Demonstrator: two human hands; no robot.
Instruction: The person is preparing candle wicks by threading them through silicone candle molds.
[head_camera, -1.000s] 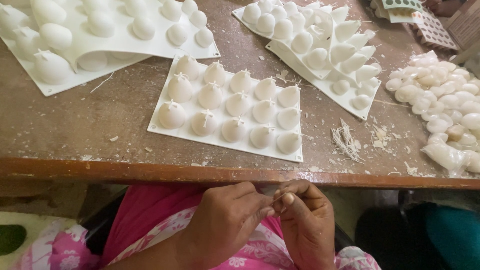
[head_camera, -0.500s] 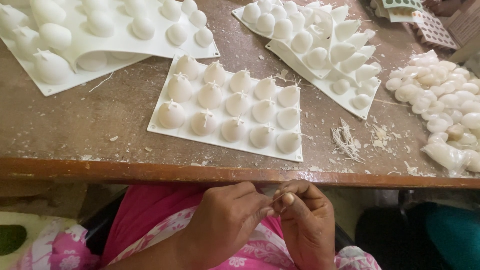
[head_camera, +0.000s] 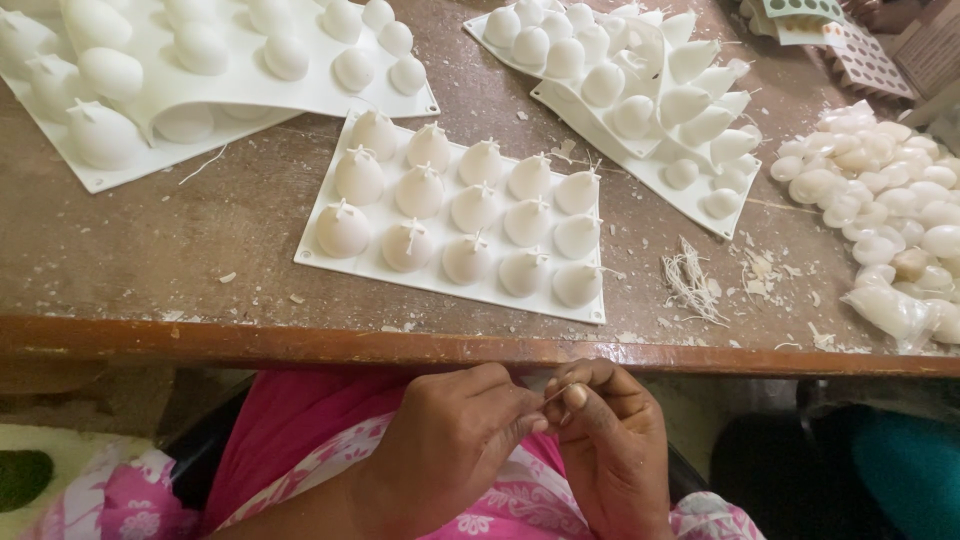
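Observation:
Both hands sit in my lap just below the table's front edge. My left hand and my right hand meet fingertip to fingertip and pinch a thin pale thread between them. On the table directly above them lies a white mould tray with several cone-shaped bumps, each topped by a short wick-like cross.
A larger white mould lies at the back left and two overlapping white moulds at the back right. A heap of white wax pieces is at the right edge. A tuft of loose threads and wax crumbs lie nearby.

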